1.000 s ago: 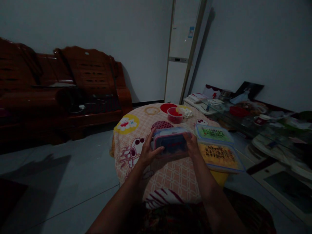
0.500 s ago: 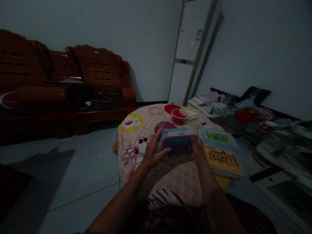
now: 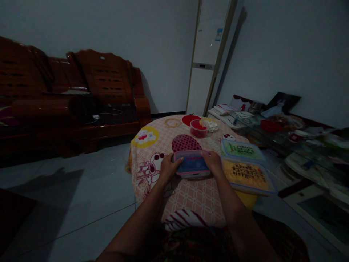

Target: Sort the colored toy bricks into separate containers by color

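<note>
A rectangular plastic food container [image 3: 193, 165] with a pink-rimmed lid rests low over the table's middle, lid facing up. My left hand [image 3: 169, 167] grips its left end, thumb lying on top of the lid. At its right end my right hand [image 3: 213, 162] does the same, with fingers curled round the side. Just right of my right hand lie two flat blue-rimmed boxes, one with a green lid [image 3: 242, 150] and one with an orange lid [image 3: 247, 175], both bearing dark lettering. What the held container has inside cannot be made out.
A round table has a patterned cloth [image 3: 191, 203]. At its far side stand a clear bowl [image 3: 199, 129] with red contents and a crumpled white thing [image 3: 213, 126]. A cluttered glass shelf [image 3: 275, 133] borders the right. A wooden sofa [image 3: 106, 83] stands far left.
The container has turned from tilted up to lying flatter, and has come lower and nearer to me. Both hands stayed on its ends.
</note>
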A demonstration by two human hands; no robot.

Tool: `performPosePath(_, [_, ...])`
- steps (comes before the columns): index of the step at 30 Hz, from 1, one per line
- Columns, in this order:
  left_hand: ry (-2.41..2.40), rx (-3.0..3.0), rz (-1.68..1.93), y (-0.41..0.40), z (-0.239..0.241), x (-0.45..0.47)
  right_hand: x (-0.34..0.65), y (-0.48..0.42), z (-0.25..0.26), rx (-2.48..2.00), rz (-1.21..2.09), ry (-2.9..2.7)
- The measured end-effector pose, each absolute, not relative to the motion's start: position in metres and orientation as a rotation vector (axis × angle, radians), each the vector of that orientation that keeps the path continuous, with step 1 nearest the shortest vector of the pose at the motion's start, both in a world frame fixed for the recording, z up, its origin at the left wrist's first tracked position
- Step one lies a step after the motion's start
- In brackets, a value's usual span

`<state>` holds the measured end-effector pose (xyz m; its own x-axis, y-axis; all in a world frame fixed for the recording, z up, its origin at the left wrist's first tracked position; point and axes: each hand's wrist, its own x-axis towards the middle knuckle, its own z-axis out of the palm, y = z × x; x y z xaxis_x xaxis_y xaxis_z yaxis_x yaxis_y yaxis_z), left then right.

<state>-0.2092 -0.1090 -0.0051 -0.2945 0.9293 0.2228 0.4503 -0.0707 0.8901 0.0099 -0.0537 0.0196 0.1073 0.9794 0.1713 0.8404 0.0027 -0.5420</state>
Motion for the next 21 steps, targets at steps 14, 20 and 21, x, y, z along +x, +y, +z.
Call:
performPosePath(14, [1.688,1.458,1.386,-0.102,-0.005,-0.217,0.007,-0.061,0.029,-1.844,0.163,-1.614])
performPosePath(20, [1.752,1.531,1.190,-0.090,0.016,-0.225,0.009,-0.053,0.026,-1.883,0.084,-1.732])
performPosePath(21, [1.756,1.541,1.171,-0.089,0.018,-0.225,0.010,-0.051,0.026,-1.889,0.078,-1.746])
